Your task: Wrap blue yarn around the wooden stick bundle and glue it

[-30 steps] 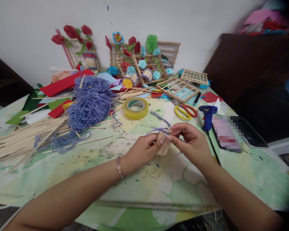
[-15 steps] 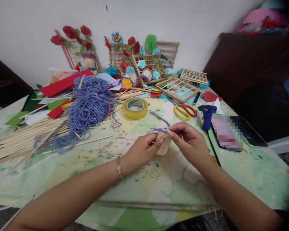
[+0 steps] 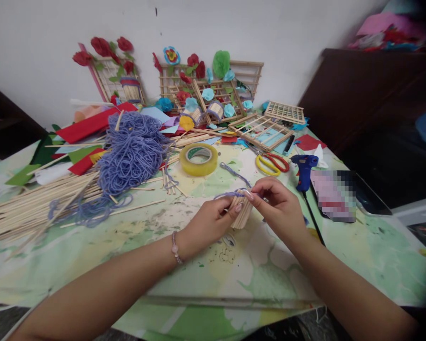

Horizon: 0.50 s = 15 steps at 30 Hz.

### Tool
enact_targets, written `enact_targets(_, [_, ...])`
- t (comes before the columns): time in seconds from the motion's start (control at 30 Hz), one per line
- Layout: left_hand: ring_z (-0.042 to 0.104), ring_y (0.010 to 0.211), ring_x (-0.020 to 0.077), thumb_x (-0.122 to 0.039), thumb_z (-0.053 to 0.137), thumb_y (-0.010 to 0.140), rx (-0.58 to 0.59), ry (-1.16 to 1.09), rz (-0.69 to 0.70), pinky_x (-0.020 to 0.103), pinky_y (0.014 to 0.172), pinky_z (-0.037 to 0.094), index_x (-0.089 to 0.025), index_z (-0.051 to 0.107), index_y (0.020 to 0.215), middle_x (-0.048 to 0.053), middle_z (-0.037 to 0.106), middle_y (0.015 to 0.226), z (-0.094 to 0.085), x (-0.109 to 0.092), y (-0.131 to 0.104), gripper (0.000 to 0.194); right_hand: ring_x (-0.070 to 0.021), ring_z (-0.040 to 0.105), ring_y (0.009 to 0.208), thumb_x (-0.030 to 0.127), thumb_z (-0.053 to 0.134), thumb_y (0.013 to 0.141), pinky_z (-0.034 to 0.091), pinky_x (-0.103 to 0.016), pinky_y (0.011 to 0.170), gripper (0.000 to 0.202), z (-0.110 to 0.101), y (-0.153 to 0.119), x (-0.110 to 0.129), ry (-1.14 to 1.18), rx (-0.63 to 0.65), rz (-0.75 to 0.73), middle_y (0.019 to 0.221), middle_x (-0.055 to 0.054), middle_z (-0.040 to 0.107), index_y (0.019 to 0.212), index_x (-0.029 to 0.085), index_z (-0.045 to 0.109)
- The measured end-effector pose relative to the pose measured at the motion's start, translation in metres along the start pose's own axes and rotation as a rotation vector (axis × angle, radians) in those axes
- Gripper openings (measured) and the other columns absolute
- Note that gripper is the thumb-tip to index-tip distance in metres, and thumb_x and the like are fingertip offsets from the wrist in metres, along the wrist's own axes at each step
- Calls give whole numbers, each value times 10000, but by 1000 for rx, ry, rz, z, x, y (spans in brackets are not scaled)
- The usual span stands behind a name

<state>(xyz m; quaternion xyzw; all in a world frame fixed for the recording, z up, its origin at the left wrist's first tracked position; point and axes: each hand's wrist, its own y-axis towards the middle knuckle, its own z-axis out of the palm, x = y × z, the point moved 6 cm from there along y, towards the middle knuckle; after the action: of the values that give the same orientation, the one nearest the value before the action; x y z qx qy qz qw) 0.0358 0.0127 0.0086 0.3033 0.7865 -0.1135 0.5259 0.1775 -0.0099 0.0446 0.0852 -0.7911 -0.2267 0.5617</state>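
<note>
My left hand (image 3: 209,221) is closed on a small cup-like bundle of short wooden sticks (image 3: 243,217), thumb across its front. A purple yarn braid (image 3: 230,194) runs along the bundle's upper edge, one end trailing off to the left. At that edge, the thumb and fingers of my right hand (image 3: 282,204) pinch the braid against the sticks. Part of the bundle is hidden behind my fingers. Just beyond my hands, a purple braided strand (image 3: 236,173) lies on the tablecloth.
Clear tape (image 3: 199,160), scissors (image 3: 272,164), a blue glue gun (image 3: 304,171) and a phone (image 3: 333,196) lie around my hands. Leftward are a purple yarn heap (image 3: 133,151) and long sticks (image 3: 31,213). Stick lattices with paper flowers (image 3: 208,94) lean against the wall.
My right fingertips have shifted slightly left along the bundle's upper edge. The left hand keeps its grip; the view has moved very little.
</note>
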Motion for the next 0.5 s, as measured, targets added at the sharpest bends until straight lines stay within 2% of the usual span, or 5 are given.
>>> enact_targets(0.13, [503,679,132,-496,404,900,12,-31,-29,253,622,409,-148,592,847,15,587,748,2,3,-1,399,-120,506,724,293,633,802,439,-285,662,108,0,-1,0,20,0,-7,865,-19,523,850,213,578])
enact_targets(0.33, [498,674,130,-504,406,896,27,-50,-41,250,618,406,-152,585,868,12,586,756,4,5,-2,396,-155,546,852,322,590,830,460,-299,725,127,-3,0,-1,34,-15,39,939,-45,557,909,223,586])
enact_targets(0.5, [496,676,126,-496,411,897,26,-56,-36,247,620,403,-152,575,843,11,582,754,3,6,-1,385,-174,565,923,309,589,833,461,-327,771,166,-4,1,0,-13,40,40,1017,-62,605,973,224,611])
